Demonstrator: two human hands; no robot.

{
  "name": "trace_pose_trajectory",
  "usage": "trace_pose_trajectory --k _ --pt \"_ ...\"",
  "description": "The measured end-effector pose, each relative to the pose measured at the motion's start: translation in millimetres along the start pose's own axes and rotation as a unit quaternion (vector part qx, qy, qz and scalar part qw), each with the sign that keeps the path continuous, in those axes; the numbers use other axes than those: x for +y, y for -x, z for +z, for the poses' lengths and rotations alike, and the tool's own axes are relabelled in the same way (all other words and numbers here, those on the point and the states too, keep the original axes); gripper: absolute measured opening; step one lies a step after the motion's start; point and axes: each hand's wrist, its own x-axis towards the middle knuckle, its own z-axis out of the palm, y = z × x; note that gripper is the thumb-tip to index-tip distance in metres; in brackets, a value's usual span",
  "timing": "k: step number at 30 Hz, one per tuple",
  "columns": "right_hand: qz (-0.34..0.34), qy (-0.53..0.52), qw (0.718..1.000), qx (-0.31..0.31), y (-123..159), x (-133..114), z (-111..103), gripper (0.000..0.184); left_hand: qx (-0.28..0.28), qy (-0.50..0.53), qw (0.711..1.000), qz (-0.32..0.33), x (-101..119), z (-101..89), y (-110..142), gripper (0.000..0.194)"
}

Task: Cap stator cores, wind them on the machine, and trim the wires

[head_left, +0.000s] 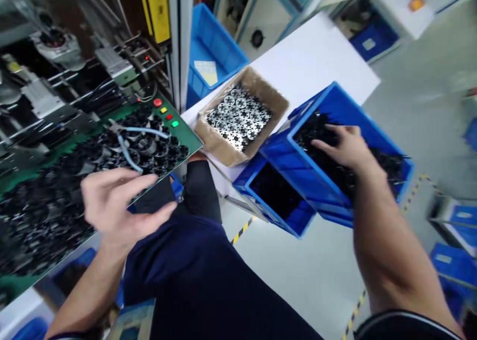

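My right hand [345, 148] reaches into a tilted blue bin [376, 126] of small black parts [387, 163], thumb and fingers spread above or against the pile. Whether it touches the parts I cannot tell. My left hand [119, 206] hovers at the front edge of the green machine table [190, 141], fingers curved and apart, nothing between them. Beyond it a heap of black plastic parts [48, 206] covers much of that table. Pliers with light blue handles [128, 153] lie on the heap, just past my left fingers.
A cardboard box [223, 151] of shiny metal ring parts stands on a white table [316, 46]. Below the tilted bin sits another blue bin [274, 191] with dark contents. Machine fixtures [115, 64] rise behind the heap, near coloured buttons [169, 116]. An upper blue crate [214, 37] holds a paper.
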Motion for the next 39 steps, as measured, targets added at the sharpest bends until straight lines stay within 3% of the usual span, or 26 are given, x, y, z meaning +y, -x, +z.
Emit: trace_pose_trajectory --k 3,6,8,10,12,15,16,18,21,26,30,32,34,36,37,39 --pt "0.013 -0.047 0.999 0.001 -31 27 41 0.051 -0.13 0.069 0.989 0.007 37 68.6 -42 0.034" --pt "0.012 -0.102 0.995 0.0 -38 45 56 0.042 -0.276 0.078 0.958 0.003 45 145.5 -78 0.026" --pt "0.008 -0.127 0.992 -0.005 -37 54 58 0.038 -0.408 0.036 0.912 0.016 45 201.5 -97 0.025" --pt "-0.005 -0.132 0.991 0.004 -32 61 56 0.036 -0.536 -0.023 0.843 0.042 46 255.5 -111 0.029" --pt "-0.003 -0.129 0.99 0.049 -26 68 55 0.043 -0.611 -0.059 0.786 0.066 49 301.0 -117 0.033" --pt "0.044 -0.128 0.987 0.086 -17 79 56 0.079 -0.669 -0.078 0.734 0.084 52 346.5 -117 0.042" --pt "0.057 -0.125 0.988 0.065 -16 82 58 0.087 -0.683 -0.083 0.721 0.088 51 355.9 -115 0.045" --pt "0.063 -0.112 0.992 0.005 -18 87 62 0.086 -0.697 -0.089 0.705 0.093 51 368.2 -110 0.051" --pt "0.071 -0.091 0.993 -0.029 -24 90 64 0.071 -0.702 -0.084 0.7 0.097 50 376.4 -105 0.047" --pt "0.14 -0.091 0.985 -0.027 -25 88 59 0.086 -0.677 -0.033 0.731 0.078 49 370.0 -111 0.022" --pt "0.129 -0.139 0.981 -0.044 -22 88 52 0.064 -0.598 0.062 0.799 0.028 40 341.3 -125 0.031" --pt "0.124 -0.159 0.979 -0.039 -20 88 46 0.049 -0.544 0.128 0.829 -0.019 36 318.2 -126 0.039" --pt "0.115 -0.189 0.975 -0.024 -16 86 38 0.037 -0.497 0.208 0.838 -0.082 38 288.9 -118 0.041" --pt "0.112 -0.22 0.969 0.0 -11 83 31 0.034 -0.458 0.334 0.801 -0.195 45 253.7 -99 0.039" --pt "0.114 -0.234 0.965 0.012 -9 82 29 0.036 -0.436 0.409 0.754 -0.27 50 234.5 -86 0.04" --pt "0.128 -0.259 0.957 0.031 -6 78 25 0.043 -0.397 0.534 0.623 -0.411 61 194.9 -57 0.052"
